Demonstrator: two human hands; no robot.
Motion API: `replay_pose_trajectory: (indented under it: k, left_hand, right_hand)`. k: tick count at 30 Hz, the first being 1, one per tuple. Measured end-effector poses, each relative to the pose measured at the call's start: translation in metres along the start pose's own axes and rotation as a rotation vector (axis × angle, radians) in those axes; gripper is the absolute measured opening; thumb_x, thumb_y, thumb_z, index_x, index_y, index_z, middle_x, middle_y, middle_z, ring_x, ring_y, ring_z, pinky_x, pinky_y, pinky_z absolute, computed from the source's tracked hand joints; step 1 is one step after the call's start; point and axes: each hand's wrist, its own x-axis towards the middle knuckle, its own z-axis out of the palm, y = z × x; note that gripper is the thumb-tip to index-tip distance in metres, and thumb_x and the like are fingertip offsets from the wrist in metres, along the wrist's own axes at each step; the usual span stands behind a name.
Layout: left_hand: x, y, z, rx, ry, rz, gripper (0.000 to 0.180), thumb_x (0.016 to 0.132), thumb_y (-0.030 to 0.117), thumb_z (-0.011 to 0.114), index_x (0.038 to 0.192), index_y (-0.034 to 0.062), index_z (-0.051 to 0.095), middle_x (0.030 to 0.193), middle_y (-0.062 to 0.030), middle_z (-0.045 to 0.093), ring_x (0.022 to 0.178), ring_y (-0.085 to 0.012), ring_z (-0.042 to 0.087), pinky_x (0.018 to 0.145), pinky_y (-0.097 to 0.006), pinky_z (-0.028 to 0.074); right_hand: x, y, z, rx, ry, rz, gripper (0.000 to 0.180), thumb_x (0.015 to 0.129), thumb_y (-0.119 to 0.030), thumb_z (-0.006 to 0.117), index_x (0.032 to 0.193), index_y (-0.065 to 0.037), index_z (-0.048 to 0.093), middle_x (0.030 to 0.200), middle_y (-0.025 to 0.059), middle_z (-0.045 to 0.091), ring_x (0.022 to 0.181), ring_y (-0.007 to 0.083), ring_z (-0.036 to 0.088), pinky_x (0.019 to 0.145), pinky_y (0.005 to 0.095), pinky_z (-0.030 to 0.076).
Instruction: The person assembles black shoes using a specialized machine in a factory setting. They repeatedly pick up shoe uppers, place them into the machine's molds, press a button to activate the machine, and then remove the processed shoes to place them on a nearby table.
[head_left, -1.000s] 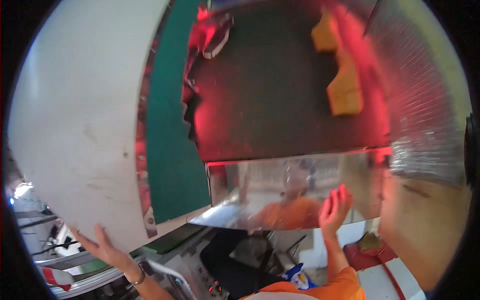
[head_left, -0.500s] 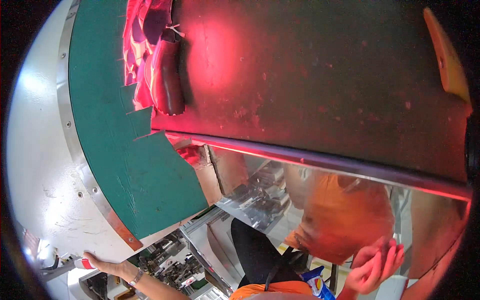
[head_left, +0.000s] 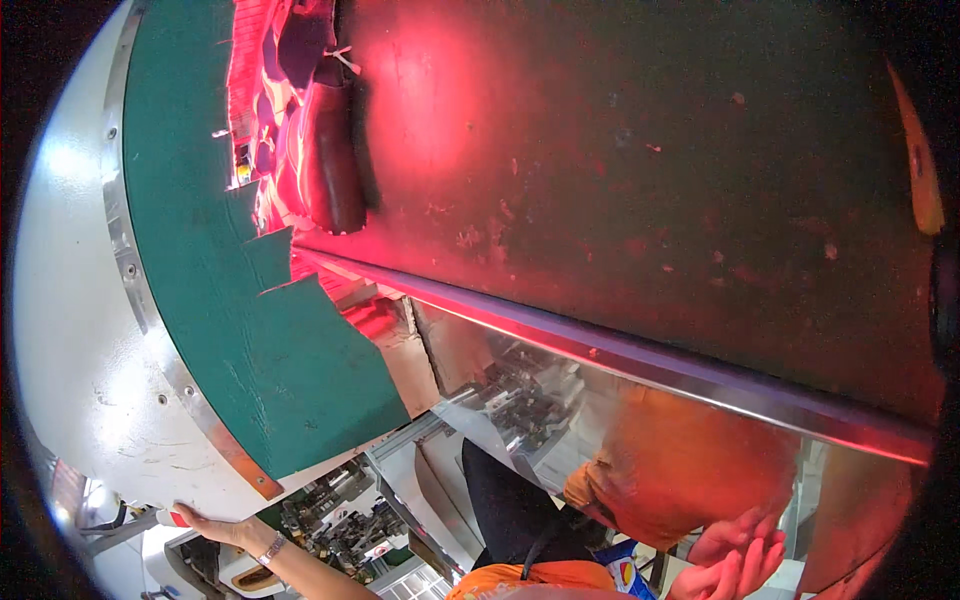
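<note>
At the lower left, my left hand [head_left: 222, 530] is at the bottom edge of a white curved housing [head_left: 130, 440], its wrist wearing a metal watch [head_left: 273, 547]. The thumb lies against a small red-and-white piece [head_left: 179, 519], and the hand seems closed; its other fingers are mostly hidden. My right hand [head_left: 712, 580] is low at the right, in front of a shiny metal panel [head_left: 525, 455] that mirrors it. Its fingers are loosely bent and apart, and I see nothing in them. Neither hand touches the dark brown leather boot [head_left: 335, 155] lying under red light.
The boot lies on a wide dark belt [head_left: 620, 190] bordered by a metal rail [head_left: 560, 325]. Torn green sheeting [head_left: 190, 230] covers the left side. A yellow-orange piece [head_left: 920, 165] stands at the far right. Metal machine parts [head_left: 345, 520] show below, beside a blue packet [head_left: 628, 575].
My view has shifted slightly, so the rail slants more steeply. My right hand has moved lower and its fingers have loosened. My left hand keeps its place at the housing edge.
</note>
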Motion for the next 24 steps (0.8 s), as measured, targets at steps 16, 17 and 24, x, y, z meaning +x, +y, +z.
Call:
replay_pose_trajectory:
  k: [16, 17, 24]
  left_hand:
    - [-0.005, 0.001, 0.006, -0.048, 0.074, -0.042, 0.051, 0.082, 0.037, 0.055, 0.117, 0.0013, 0.047, 0.118, -0.0106, 0.049, 0.107, -0.0232, 0.047, 0.091, -0.035, 0.038]
    - [-0.008, 0.001, 0.009, -0.068, 0.068, -0.056, 0.050, 0.082, 0.037, 0.055, 0.117, 0.0012, 0.047, 0.118, -0.0106, 0.049, 0.107, -0.0231, 0.047, 0.091, -0.035, 0.038]
    - [-0.010, 0.004, 0.002, -0.001, 0.121, -0.013, 0.051, 0.084, 0.029, 0.052, 0.124, 0.0000, 0.040, 0.121, -0.0117, 0.045, 0.109, -0.0223, 0.045, 0.092, -0.034, 0.037]
  right_hand:
    - [0.009, -0.008, -0.016, -0.058, -0.157, 0.038, 0.009, 0.080, 0.000, 0.046, 0.087, 0.004, 0.051, 0.090, 0.0196, 0.056, 0.098, 0.0371, 0.051, 0.078, 0.0487, 0.048]
    - [0.011, -0.011, -0.019, -0.116, -0.205, 0.041, 0.010, 0.081, -0.002, 0.048, 0.087, 0.004, 0.052, 0.091, 0.0200, 0.056, 0.100, 0.0367, 0.051, 0.079, 0.0488, 0.048]
    - [0.004, -0.025, -0.044, -0.139, -0.366, 0.199, 0.016, 0.081, 0.002, 0.046, 0.093, 0.001, 0.056, 0.106, 0.0177, 0.055, 0.104, 0.0406, 0.050, 0.090, 0.0541, 0.036]
